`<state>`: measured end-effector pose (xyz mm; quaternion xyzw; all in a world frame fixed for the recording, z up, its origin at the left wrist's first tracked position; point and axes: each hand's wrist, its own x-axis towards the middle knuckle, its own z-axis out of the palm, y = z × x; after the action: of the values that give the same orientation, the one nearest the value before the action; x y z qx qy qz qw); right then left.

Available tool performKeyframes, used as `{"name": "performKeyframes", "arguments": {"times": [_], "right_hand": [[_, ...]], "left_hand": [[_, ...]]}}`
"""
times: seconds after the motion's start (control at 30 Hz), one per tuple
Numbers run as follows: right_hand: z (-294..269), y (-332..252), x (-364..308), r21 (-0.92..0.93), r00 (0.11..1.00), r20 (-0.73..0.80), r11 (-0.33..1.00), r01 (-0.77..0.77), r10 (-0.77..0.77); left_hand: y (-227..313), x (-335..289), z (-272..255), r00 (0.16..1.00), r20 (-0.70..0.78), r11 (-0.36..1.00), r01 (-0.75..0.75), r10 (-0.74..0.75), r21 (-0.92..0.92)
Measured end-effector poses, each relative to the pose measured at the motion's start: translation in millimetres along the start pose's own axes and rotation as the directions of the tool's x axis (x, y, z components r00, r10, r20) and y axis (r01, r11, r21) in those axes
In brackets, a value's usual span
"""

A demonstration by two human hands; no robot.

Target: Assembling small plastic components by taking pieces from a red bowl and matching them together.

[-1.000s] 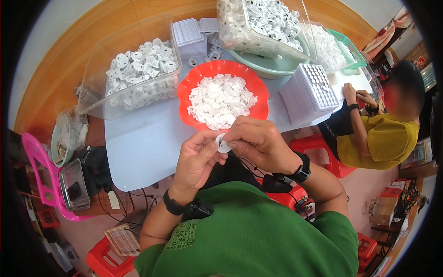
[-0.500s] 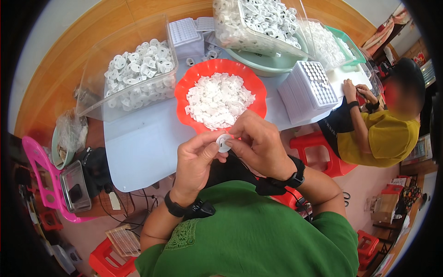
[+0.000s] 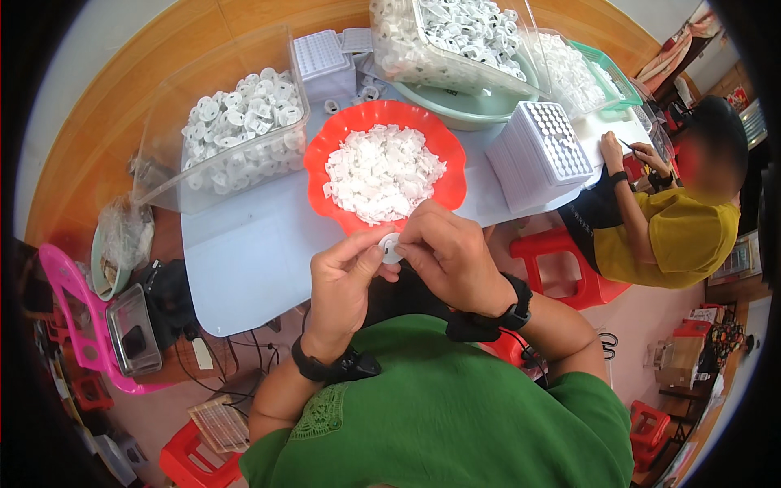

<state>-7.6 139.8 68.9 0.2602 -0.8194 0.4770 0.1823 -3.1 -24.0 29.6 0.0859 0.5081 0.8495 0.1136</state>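
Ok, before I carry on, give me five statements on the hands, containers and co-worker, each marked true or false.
1. The left hand and right hand both grip one round white part. True.
2. The stack of white trays stands to the right of the red scalloped bowl. True.
3. That bowl is empty. False: it holds a heap of small white pieces.
4. The clear bin at the left is filled with black parts. False: its parts are mostly white.
5. The co-worker's shirt is mustard yellow. True.

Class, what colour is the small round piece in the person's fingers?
The small round piece is white with a dark mark, seen best in the head view.
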Motion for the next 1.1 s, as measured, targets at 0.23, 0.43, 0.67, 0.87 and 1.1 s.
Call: {"name": "performKeyframes", "arguments": {"times": [0.23, 0.43, 0.67, 0.87, 1.1], "right_hand": [[-3, -5, 2, 0.019, 0.999, 0.04, 0.999, -0.031, 0.031], [-3, -1, 4, 0.017, 0.996, 0.077, 0.999, -0.051, 0.05], [-1, 0, 3, -0.007, 0.994, 0.097, 0.998, -0.057, 0.057], [8, -7, 1, 0.044, 0.974, -0.017, 0.973, -0.225, 0.226], [21, -3, -8, 0.049, 0.994, -0.103, 0.998, -0.03, 0.035]], "left_hand": [[1, 0, 0, 1.0, 0.005, 0.999, -0.027, 0.027, 0.019], [2, 0, 0, 1.0, -0.008, 0.999, -0.012, 0.012, 0.039], [-1, -1, -1, 1.0, -0.015, 0.999, -0.022, 0.022, 0.05], [6, 2, 2, 0.997, -0.015, 0.995, -0.069, 0.07, 0.078], [5, -4, 10, 0.972, -0.061, 0.933, -0.198, 0.226, 0.301]]}}
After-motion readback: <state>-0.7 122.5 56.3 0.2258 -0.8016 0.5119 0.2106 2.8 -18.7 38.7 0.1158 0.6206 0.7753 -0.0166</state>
